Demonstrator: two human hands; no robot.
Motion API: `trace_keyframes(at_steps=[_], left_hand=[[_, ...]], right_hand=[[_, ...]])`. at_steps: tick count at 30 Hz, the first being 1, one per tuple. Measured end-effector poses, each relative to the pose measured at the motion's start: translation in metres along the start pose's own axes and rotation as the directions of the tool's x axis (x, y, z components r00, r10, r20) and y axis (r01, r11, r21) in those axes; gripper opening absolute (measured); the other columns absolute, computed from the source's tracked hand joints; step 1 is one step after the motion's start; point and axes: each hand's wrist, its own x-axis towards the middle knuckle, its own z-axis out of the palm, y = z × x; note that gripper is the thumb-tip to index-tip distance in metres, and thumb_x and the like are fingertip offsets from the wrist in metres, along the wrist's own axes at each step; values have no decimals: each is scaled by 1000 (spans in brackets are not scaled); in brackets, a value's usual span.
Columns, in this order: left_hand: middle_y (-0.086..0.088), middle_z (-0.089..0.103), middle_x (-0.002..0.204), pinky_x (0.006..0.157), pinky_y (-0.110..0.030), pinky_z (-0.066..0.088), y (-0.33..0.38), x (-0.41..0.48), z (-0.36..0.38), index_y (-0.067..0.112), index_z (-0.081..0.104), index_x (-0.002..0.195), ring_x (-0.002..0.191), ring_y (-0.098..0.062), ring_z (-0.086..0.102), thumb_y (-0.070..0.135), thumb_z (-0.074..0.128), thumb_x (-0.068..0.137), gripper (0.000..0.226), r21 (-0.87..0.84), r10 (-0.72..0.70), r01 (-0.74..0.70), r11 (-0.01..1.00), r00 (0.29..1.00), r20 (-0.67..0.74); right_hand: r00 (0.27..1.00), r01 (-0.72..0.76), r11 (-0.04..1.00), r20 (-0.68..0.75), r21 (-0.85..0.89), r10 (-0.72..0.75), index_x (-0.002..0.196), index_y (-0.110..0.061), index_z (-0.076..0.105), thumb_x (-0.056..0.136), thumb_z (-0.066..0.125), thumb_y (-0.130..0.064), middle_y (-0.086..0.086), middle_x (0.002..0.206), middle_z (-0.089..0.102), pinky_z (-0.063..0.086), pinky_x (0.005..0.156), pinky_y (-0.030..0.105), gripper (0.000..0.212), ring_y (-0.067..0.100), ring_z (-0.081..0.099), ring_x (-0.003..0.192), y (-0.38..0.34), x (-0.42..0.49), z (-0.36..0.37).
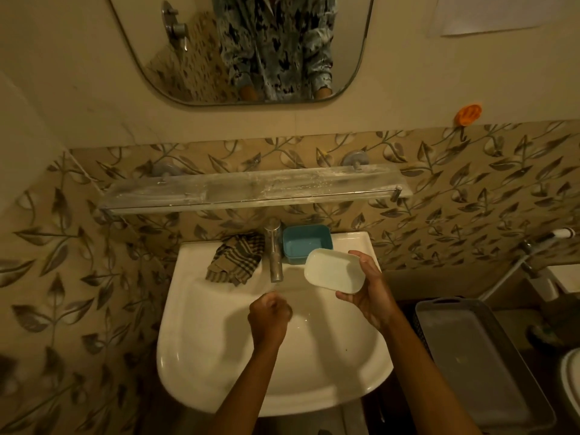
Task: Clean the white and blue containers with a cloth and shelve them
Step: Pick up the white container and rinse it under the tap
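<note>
Tap [273, 252] stands at the back centre of the white sink [194, 324], spout pointing toward the person. Right hand [368, 293] grips the white container [334, 270] just right of the spout & a bit nearer the person, over the basin. The thumb is on the container's far edge, fingers are curled under its near side, & the open side is tilted up toward the camera. Left hand [270, 315] is directly below the spout, fingers curled into a closed fist that holds nothing. Can't tell if water is running. Blue container [307, 246] sits upright, open side up, on the sink's back ledge just right of the tap. Its near right corner is hidden behind the white one; can't tell whether the two touch. Cloth [237, 257], brown w/ dark checks, lies crumpled on the ledge just left of the tap, one end drooping toward the basin. Glass shelf [251, 189] is fixed to the leaf-patterned wall above & behind the tap, streaked w/ white residue. Mirror [244, 48] hangs higher up, above the shelf, reflecting a patterned garment. Grey tray [477, 356] lies well right of the tap, beside the sink & nearer the person. Small orange item [469, 113] is stuck on the wall far up & right of the tap.
</note>
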Motion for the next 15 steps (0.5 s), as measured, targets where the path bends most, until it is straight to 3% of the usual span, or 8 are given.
trace_keyframes(at_steps=[2,4,7,12,15], left_hand=[[-16,68,106,84,-46,56,-10,0,-13,3,66,108,94,-32,66,7,59,87,23,-5,-58,58,998,997,-45],[-20,66,110,81,-44,57,-21,0,-25,0,61,116,89,-30,66,4,58,87,30,-35,-91,89,995,993,-71],[-21,65,108,72,-39,58,-33,-1,-44,-1,61,116,82,-28,65,2,56,88,28,-53,-99,93,994,989,-112],[-22,65,110,73,-41,57,-43,-1,-65,-3,61,115,90,-33,63,1,55,90,26,-83,-111,100,992,984,-142],[-21,64,110,72,-40,56,-45,-2,-71,-3,61,113,91,-33,62,0,54,90,24,-110,-115,99,989,982,-148]], right_hand=[[999,42,999,7,-18,-42,112,-27,56,100,39,-34,11,121,53,58,64,39,22,29,54,108,-5,-2,2],[996,92,994,19,-57,-91,112,-28,56,97,43,-38,11,122,52,58,64,39,22,29,54,108,-11,-5,5],[986,164,977,40,-135,-160,111,-30,57,94,47,-40,9,122,51,59,63,39,22,30,52,111,-17,-6,9],[967,256,931,64,-259,-248,117,-28,56,88,49,-42,11,126,50,58,61,37,33,32,52,112,-25,-9,18],[962,271,919,65,-287,-264,114,-30,56,95,47,-37,11,127,49,58,61,37,22,35,50,115,-28,-9,22]])
